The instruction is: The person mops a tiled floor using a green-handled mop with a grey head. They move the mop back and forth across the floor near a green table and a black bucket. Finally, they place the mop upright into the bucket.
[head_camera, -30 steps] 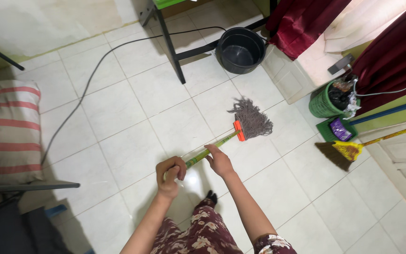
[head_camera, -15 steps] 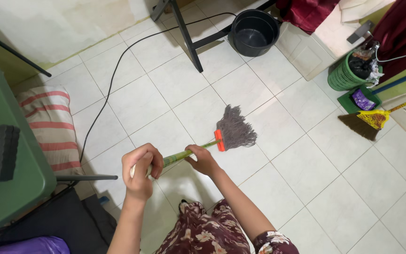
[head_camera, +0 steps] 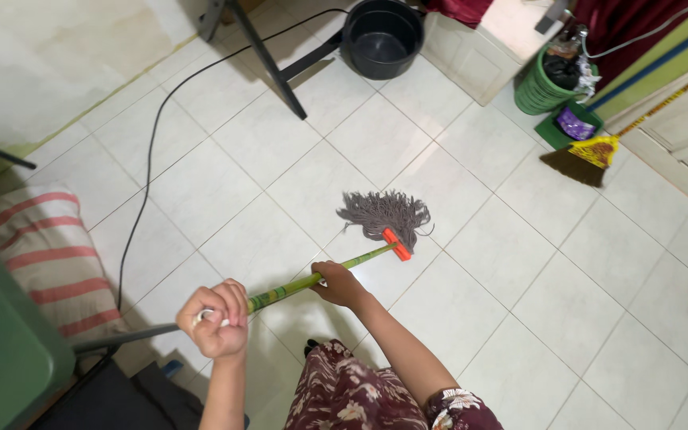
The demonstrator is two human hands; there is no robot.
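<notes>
Since a second ago the mop head (head_camera: 384, 215) has swung from pointing away to lying spread sideways across the tile, and the view has tipped so the black bucket (head_camera: 382, 36) sits nearer the top edge. Both hands are closed round the green mop handle (head_camera: 312, 279): the left hand (head_camera: 215, 317) wraps the top end in a full fist, the right hand (head_camera: 338, 284) grips lower down, toward the orange clamp (head_camera: 396, 244). Beyond the right hand the strands lie flat on the floor (head_camera: 519, 263), just past the clamp. Off to the left of the grip a black cable (head_camera: 146, 167) trails over the tiles; a wide sweep that way could probably snag it. Wet tile underfoot also looks slippery.
</notes>
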